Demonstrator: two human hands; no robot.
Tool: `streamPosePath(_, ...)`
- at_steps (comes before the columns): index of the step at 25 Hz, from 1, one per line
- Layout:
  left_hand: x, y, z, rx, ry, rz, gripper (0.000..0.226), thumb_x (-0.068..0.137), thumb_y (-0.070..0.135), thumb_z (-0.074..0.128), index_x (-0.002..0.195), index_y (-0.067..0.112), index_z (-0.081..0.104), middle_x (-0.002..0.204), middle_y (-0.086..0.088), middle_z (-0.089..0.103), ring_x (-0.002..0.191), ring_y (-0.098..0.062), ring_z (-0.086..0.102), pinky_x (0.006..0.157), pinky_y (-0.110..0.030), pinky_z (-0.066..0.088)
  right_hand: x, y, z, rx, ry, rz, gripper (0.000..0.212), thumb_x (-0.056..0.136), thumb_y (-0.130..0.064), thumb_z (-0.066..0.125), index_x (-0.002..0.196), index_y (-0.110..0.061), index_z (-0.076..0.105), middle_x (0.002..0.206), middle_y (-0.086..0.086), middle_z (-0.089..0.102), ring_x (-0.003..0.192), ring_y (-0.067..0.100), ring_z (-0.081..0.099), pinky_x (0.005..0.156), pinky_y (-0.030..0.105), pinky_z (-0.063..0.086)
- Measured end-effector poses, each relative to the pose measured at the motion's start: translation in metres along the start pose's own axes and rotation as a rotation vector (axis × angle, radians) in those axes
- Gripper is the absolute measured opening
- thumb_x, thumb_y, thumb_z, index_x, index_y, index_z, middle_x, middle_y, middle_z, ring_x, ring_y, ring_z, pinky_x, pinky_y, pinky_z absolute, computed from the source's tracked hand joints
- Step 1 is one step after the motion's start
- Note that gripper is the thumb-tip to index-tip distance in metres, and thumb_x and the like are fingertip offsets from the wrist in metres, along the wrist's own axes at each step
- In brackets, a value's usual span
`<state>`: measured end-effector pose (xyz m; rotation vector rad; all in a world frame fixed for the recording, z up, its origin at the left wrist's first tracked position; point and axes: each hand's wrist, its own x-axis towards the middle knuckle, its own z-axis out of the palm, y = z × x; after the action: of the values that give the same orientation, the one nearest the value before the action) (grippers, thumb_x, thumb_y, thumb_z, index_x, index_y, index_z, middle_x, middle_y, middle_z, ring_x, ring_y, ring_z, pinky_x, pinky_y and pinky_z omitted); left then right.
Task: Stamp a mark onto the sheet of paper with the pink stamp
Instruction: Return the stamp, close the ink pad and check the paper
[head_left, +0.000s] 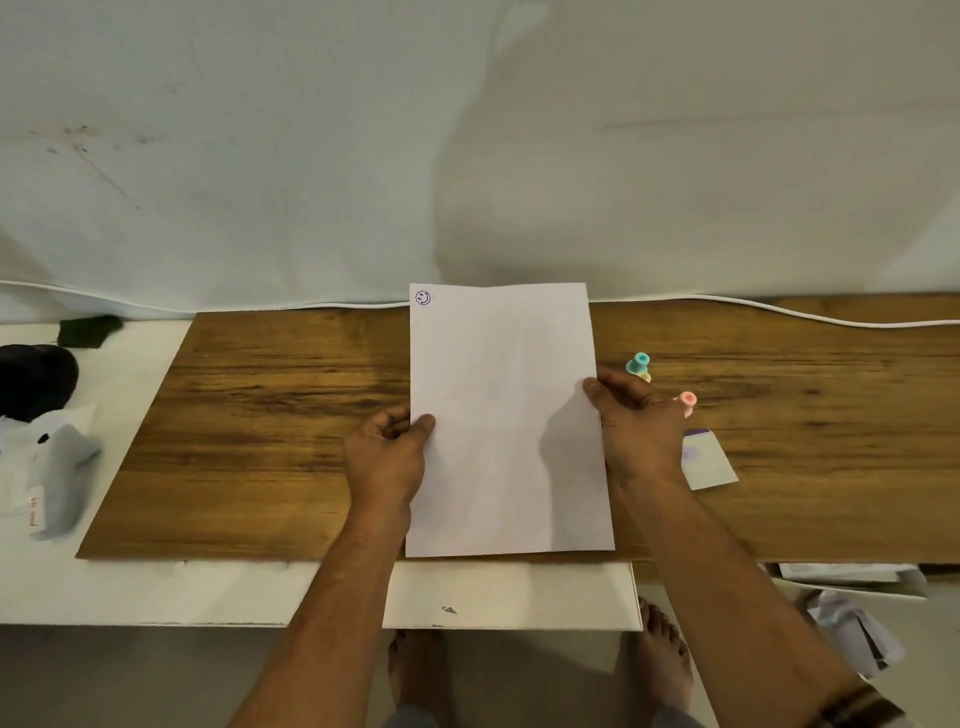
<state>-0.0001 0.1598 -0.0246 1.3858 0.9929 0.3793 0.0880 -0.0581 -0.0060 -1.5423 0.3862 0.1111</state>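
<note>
Scanning from the far left, a dark rounded object and a crumpled grey cloth sat on the white board, well apart from the work and not part of it. Next came the wooden surface, with the sheet of paper lying lengthwise at its middle, far edge up against the white backdrop. The left hand gripped the sheet's left edge, thumb on top and the other fingers curled underneath, so pinching the paper. The right hand did the same on the right edge, thumb over the sheet, fingers pinching it. Likely reason for the two-sided hold: squaring and flattening the sheet on the surface so it lay steady for stamping. A purple smiley mark already showed in the sheet's far-left corner; the rest looked blank. Right of the sheet, a teal stamp stood near the paper's edge. The pink stamp lay just beyond the right hand's knuckles, close beside them but not held, partly hidden by the hand. A small white card with a purple smudge rested just right of the right wrist. Judged stage: paper positioning, pink stamp not yet picked up; right hand is nearest to take it.
</note>
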Motion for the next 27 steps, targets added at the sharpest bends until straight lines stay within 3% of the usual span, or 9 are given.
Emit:
streamPosePath(3,0.000,-0.003,-0.001,0.162,0.092,0.125,0.016,0.083,0.013,0.083,0.091,0.023,0.073,0.085,0.002,0.076,0.078,-0.015,0.072,0.071,-0.029,0.057,0.000,0.015,0.001,-0.441,-0.054,-0.171,0.030,0.096,-0.016,0.078,0.125,-0.020,0.077,0.101,-0.020,0.074,0.081,-0.005,0.061,0.070,0.015,0.046)
streamPosePath(7,-0.005,-0.007,0.001,0.478,0.129,0.322,0.018,0.083,0.016,0.084,0.097,0.018,0.073,0.083,0.008,0.072,0.068,-0.004,0.064,0.061,-0.018,0.045,-0.001,0.027,0.003,-0.777,-0.018,-0.291,0.029,0.096,-0.017,0.078,0.125,-0.017,0.076,0.114,0.001,0.080,0.083,0.009,0.060,0.077,0.026,0.049)
streamPosePath(10,-0.007,-0.009,0.000,0.604,0.117,0.361,0.020,0.084,0.019,0.083,0.100,0.012,0.072,0.092,-0.004,0.077,0.073,-0.018,0.065,0.068,-0.025,0.045,-0.005,0.030,0.008,-0.858,0.008,-0.331,0.024,0.095,-0.018,0.078,0.118,-0.012,0.076,0.108,0.007,0.080,0.076,0.013,0.059,0.074,0.029,0.050)
streamPosePath(12,-0.008,-0.010,0.000,0.708,0.117,0.417,0.028,0.084,0.022,0.082,0.106,0.009,0.069,0.103,-0.011,0.073,0.086,-0.029,0.067,0.073,-0.033,0.050,-0.008,0.030,0.009,-0.938,-0.009,-0.407,0.032,0.095,-0.016,0.078,0.126,-0.010,0.073,0.119,0.011,0.076,0.094,0.024,0.068,0.084,0.038,0.057)
streamPosePath(14,-0.011,-0.010,-0.001,0.861,0.148,0.488,0.040,0.085,0.024,0.081,0.118,0.009,0.064,0.120,-0.017,0.063,0.103,-0.036,0.062,0.081,-0.042,0.052,-0.015,0.034,0.009,-1.064,-0.036,-0.581,0.048,0.091,-0.008,0.081,0.137,-0.008,0.067,0.131,0.018,0.069,0.119,0.038,0.063,0.097,0.048,0.056)
streamPosePath(16,-0.015,-0.013,-0.003,0.958,0.150,0.600,0.042,0.087,0.019,0.077,0.127,0.012,0.065,0.129,-0.018,0.057,0.113,-0.037,0.057,0.090,-0.046,0.052,-0.024,0.039,0.009,-1.156,-0.079,-0.722,0.059,0.087,0.000,0.081,0.142,-0.008,0.064,0.135,0.020,0.065,0.124,0.040,0.058,0.096,0.048,0.057)
streamPosePath(20,-0.016,-0.022,-0.007,0.929,0.028,0.735,0.024,0.091,0.004,0.070,0.114,0.006,0.076,0.112,-0.014,0.072,0.100,-0.036,0.067,0.105,-0.049,0.046,-0.030,0.046,0.011,-1.250,-0.232,-0.704,0.043,0.092,-0.005,0.075,0.134,-0.010,0.070,0.134,0.013,0.069,0.122,0.031,0.062,0.096,0.039,0.057)
streamPosePath(24,-0.012,-0.024,-0.008,0.909,0.014,0.723,0.022,0.092,0.005,0.070,0.113,0.006,0.077,0.110,-0.013,0.072,0.099,-0.034,0.065,0.096,-0.054,0.052,-0.028,0.045,0.012,-1.253,-0.207,-0.678,0.038,0.089,-0.006,0.080,0.126,-0.008,0.075,0.129,0.015,0.072,0.117,0.034,0.066,0.092,0.042,0.059)
streamPosePath(27,-0.012,-0.025,-0.009,0.920,0.007,0.714,0.023,0.093,0.007,0.070,0.115,0.007,0.076,0.113,-0.013,0.072,0.101,-0.034,0.064,0.099,-0.053,0.050,-0.026,0.048,0.012,-1.254,-0.231,-0.659,0.039,0.091,-0.007,0.078,0.130,-0.008,0.073,0.133,0.015,0.070,0.121,0.035,0.063,0.095,0.043,0.058)
